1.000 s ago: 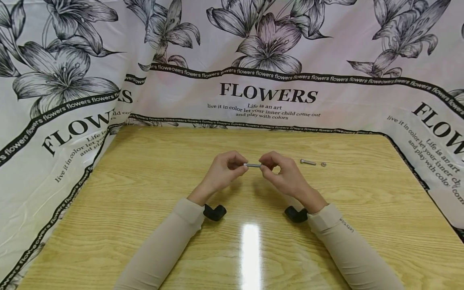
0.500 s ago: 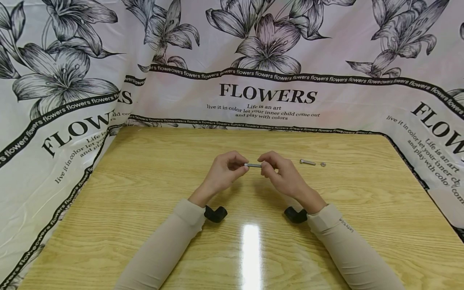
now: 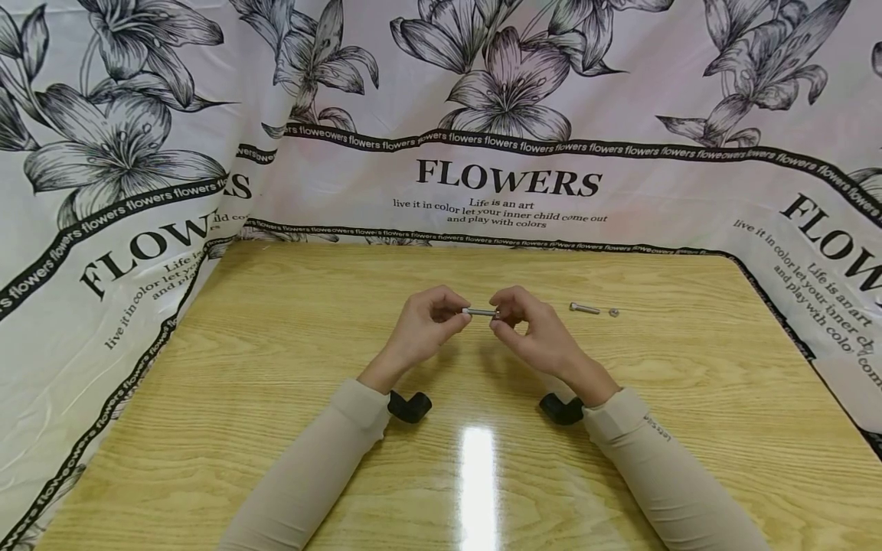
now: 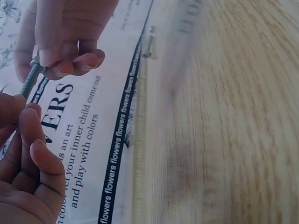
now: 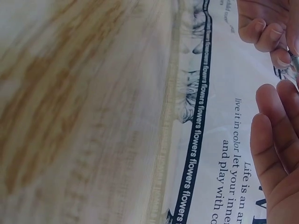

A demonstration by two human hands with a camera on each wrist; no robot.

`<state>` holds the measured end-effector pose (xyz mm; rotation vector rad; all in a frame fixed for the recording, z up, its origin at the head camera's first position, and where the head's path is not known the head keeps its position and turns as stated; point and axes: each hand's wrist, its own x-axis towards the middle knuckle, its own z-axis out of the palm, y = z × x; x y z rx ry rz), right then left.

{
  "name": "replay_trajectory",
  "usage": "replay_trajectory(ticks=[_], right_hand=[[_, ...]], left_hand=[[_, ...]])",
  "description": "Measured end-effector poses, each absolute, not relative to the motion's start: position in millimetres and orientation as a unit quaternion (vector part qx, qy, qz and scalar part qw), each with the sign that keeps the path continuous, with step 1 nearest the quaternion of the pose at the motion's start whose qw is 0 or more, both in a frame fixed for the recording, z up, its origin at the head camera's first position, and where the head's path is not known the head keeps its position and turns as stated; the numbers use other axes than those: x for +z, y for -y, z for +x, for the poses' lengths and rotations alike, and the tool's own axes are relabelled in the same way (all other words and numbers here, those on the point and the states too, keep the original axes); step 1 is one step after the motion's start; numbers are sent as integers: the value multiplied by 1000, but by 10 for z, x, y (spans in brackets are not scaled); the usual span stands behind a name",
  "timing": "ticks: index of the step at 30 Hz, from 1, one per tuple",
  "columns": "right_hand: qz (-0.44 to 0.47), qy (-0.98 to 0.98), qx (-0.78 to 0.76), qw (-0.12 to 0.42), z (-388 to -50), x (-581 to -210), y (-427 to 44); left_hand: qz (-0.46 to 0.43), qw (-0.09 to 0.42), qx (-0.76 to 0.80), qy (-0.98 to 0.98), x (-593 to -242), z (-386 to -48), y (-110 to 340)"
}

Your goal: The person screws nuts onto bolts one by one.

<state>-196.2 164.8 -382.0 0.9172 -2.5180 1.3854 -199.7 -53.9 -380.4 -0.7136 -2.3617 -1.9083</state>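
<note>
In the head view, my left hand [image 3: 422,327] pinches one end of a slim metal bolt [image 3: 481,312], held level above the table. Around its other end sit the thumb and fingertips of my right hand [image 3: 540,330], which grips a small nut [image 3: 497,314] there. The left wrist view shows the threaded shaft [image 4: 30,80] between both hands, with the nut [image 4: 37,64] at the bolt's end under the right fingertips. The right wrist view catches a bit of the bolt [image 5: 295,62] at its edge; the right hand's [image 5: 280,154] other fingers are spread.
A second bolt [image 3: 585,308] lies on the wooden table [image 3: 276,321] to the right of my hands, with a loose nut [image 3: 614,312] beside it. Black pieces [image 3: 409,407] are at both wrists. Flower-printed cloth [image 3: 510,184] hangs around the table's back and sides.
My right thumb and fingertips have shifted at the bolt's end, and the nut there shows more now. My left hand and the bolt are almost where they were.
</note>
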Motion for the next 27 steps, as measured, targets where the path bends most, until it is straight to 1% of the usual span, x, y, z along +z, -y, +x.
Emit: replay_trajectory(ticks=[17, 22, 24, 27], right_hand=[[294, 845, 444, 47, -1970, -3823, -1650], [287, 847, 446, 34, -1968, -3817, -1645], [282, 848, 448, 28, -1965, -3813, -1645], [280, 851, 444, 28, -1968, -3811, -1643]], left_hand=[[-228, 24, -612, 757, -3812, -2006, 547], [-225, 23, -612, 758, -3810, -2007, 539], [-225, 21, -610, 760, -3791, -1998, 536], [-226, 19, -607, 761, -3666, -1919, 541]])
